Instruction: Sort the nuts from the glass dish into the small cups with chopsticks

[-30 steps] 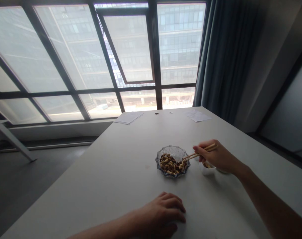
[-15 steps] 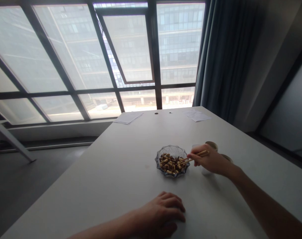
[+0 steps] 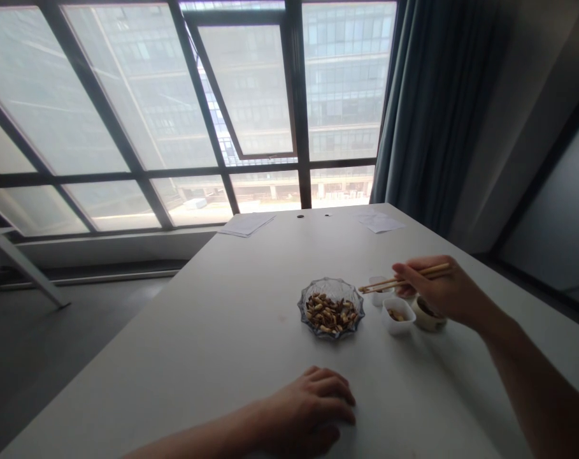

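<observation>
The brown nuts (image 3: 330, 313) lie in a heap in a glass dish (image 3: 330, 279). The dish sits on the tabletop (image 3: 174, 357), to the left of the right hand (image 3: 437, 290). Most of the nuts are in this dish, and a lot are left there.

Just below the right hand is a small white square cup (image 3: 398, 326). It has only a few nuts (image 3: 396, 315) in the bottom, so only a small part of the nuts are in it so far. Another small white cup (image 3: 378, 298) stands under the chopsticks, by the hand's fingers. I cannot see well into that one. A round cup (image 3: 427, 322) with a dark inside sits just under the hand, on the far side of the square cup.

The right hand is closed around a pair of wooden chopsticks (image 3: 404, 279) and is up in the air. The tips point left, and I cannot see a nut between them.

The left hand (image 3: 313, 405) is near the person, well apart from the dish. It rests on the tabletop with its fingers gently curved and holds nothing.

Far ahead of both hands lie two sheets of paper (image 3: 247, 224) (image 3: 379, 222).
</observation>
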Tool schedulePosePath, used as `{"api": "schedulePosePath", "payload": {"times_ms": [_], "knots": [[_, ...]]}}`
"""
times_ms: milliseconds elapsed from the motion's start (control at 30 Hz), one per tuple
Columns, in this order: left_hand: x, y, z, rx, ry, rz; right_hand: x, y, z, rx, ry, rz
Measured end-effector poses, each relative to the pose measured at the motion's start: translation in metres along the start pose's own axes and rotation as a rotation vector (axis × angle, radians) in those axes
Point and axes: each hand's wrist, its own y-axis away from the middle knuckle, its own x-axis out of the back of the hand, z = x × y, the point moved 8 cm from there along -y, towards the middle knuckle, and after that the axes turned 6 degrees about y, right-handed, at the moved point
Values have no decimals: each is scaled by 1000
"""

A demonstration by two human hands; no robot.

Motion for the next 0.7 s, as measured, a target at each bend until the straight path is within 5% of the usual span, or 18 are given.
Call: {"api": "schedulePosePath", "payload": {"times_ms": [133, 267, 533, 700], "knots": [[0, -1, 1, 0, -7, 1, 44, 3, 16, -114, -1, 132], [0, -1, 0, 6, -8, -14, 60, 4, 29, -191, 36, 127], [0, 1, 0, 7, -1, -3, 59, 3, 19, -167, -10, 231], [-1, 0, -1, 17, -4, -12, 19, -2, 8, -49, -62, 115]]}}
